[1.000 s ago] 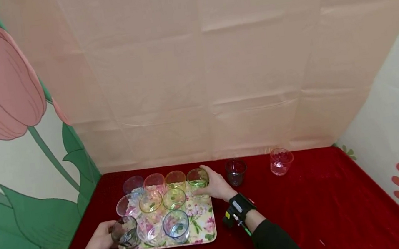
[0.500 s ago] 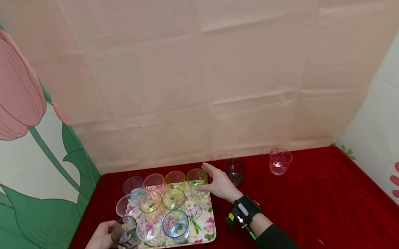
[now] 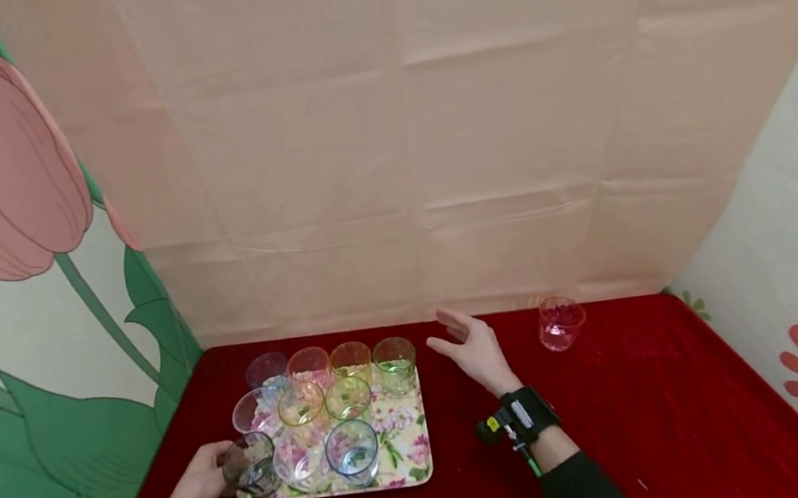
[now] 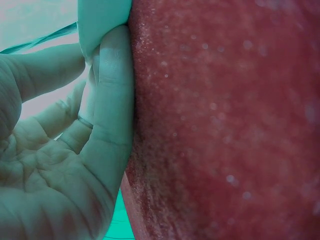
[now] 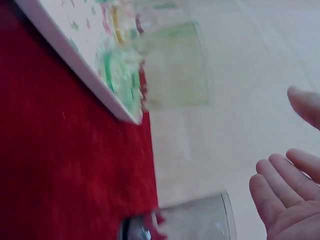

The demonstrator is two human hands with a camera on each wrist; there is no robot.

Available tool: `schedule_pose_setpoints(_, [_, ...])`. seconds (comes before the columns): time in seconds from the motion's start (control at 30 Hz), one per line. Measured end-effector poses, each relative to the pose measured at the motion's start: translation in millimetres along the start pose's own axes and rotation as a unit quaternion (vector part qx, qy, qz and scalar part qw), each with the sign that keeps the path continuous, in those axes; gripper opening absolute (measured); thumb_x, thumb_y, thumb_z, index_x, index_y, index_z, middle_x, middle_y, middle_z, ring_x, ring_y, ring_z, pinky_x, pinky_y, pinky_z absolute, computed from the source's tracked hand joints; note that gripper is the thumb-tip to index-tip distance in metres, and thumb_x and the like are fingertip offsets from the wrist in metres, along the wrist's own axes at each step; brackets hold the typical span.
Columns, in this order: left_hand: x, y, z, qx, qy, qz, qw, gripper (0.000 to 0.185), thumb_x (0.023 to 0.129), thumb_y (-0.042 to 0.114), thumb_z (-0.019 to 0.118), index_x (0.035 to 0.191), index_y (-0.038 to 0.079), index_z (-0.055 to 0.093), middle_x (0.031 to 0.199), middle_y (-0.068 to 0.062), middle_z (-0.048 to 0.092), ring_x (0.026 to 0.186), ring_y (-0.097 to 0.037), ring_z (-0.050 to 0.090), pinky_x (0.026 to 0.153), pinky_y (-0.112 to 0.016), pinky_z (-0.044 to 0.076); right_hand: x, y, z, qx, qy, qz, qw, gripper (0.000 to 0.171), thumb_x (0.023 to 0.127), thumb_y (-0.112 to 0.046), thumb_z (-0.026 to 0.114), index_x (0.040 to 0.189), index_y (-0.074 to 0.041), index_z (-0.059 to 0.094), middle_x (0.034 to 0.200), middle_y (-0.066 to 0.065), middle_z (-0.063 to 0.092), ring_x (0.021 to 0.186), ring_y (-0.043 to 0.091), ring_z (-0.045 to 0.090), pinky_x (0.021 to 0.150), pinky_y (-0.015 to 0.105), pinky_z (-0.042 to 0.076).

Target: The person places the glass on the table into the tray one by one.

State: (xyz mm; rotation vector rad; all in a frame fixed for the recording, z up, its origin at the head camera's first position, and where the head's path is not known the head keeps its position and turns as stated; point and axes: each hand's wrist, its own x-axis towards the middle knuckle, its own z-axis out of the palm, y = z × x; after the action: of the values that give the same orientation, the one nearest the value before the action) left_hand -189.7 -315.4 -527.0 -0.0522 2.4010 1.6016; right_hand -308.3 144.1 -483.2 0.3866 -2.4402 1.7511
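My left hand grips the near left edge of a flowered tray; the left wrist view has the thumb and fingers pinching the tray's rim. A grey glass stands on the tray beside this hand. At the tray's far right corner is a green glass, apart from my right hand. That hand is in the air with its fingers extended, holding nothing. It hides a dark grey glass in the head view; in the right wrist view this glass shows below the fingers.
Several coloured glasses, including a blue one and a yellow one, crowd the tray. A pink glass stands off the tray toward the right, on the red cloth. A beige sheet hangs behind the table.
My right hand has let go of the green glass and moved right, to in front of the dark grey glass. The left hand and the tray have stayed put.
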Motion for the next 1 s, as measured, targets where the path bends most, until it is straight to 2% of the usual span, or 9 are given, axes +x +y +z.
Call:
schedule_pose_setpoints(0.23, [0.5,0.7,0.4,0.002,0.001,-0.004,1.0000,0.024,0.093,0.010,0.063,0.105,-0.011,0.060,0.081,-0.005,0.063,0.071,-0.016,0.062,0.060,-0.031,0.055,-4.2,10.0,-30.0,-0.003,0.054,-0.014,0.998,0.051,0.086,-0.031,0.076,0.132,-0.013,0.060,0.133,0.013,0.061,0.124,0.032,0.057,0.104,0.046,0.046])
schedule_pose_setpoints(0.43, [0.0,1.3,1.8,0.004,0.004,-0.004,1.0000,0.026,0.094,0.011,0.062,0.105,-0.012,0.060,0.082,-0.005,0.064,0.071,-0.016,0.062,0.060,-0.031,0.055,-8.4,22.7,-51.7,-0.026,0.095,-0.002,0.995,0.047,0.088,-0.028,0.075,0.130,-0.010,0.061,0.131,0.015,0.062,0.123,0.033,0.057,0.104,0.048,0.045])
schedule_pose_setpoints(0.57, [-0.1,0.3,2.2,0.003,0.011,-0.009,0.9999,0.025,0.094,0.010,0.061,0.105,-0.013,0.059,0.082,-0.005,0.064,0.072,-0.016,0.062,0.059,-0.031,0.055,-11.7,32.1,-59.3,-0.062,0.086,0.025,0.994,0.057,0.087,-0.034,0.074,0.136,-0.010,0.056,0.136,0.016,0.058,0.127,0.034,0.053,0.105,0.050,0.043])
schedule_pose_setpoints(0.67, [0.2,-0.1,2.1,0.000,0.009,-0.007,0.9999,0.027,0.095,0.011,0.061,0.107,-0.013,0.059,0.084,-0.005,0.064,0.073,-0.016,0.062,0.060,-0.031,0.055,-12.9,39.4,-59.9,-0.077,0.058,0.048,0.994,0.068,0.086,-0.037,0.075,0.143,-0.011,0.047,0.143,0.016,0.051,0.132,0.035,0.048,0.106,0.051,0.043])
schedule_pose_setpoints(0.8, [-0.3,-0.1,1.8,-0.002,0.003,-0.003,1.0000,0.026,0.095,0.010,0.061,0.106,-0.014,0.059,0.084,-0.006,0.064,0.073,-0.016,0.062,0.061,-0.030,0.056,-10.9,50.1,-55.0,-0.059,0.031,0.064,0.996,0.077,0.085,-0.033,0.076,0.148,-0.011,0.038,0.148,0.017,0.045,0.136,0.035,0.044,0.108,0.050,0.041])
schedule_pose_setpoints(1.0, [-0.7,0.8,3.5,-0.005,0.009,-0.004,0.9999,0.023,0.094,0.010,0.062,0.103,-0.012,0.060,0.081,-0.004,0.062,0.071,-0.015,0.061,0.060,-0.030,0.055,-4.9,61.1,-46.0,-0.034,0.016,0.074,0.997,0.084,0.084,-0.030,0.078,0.151,-0.011,0.031,0.149,0.020,0.041,0.137,0.036,0.041,0.110,0.051,0.038])
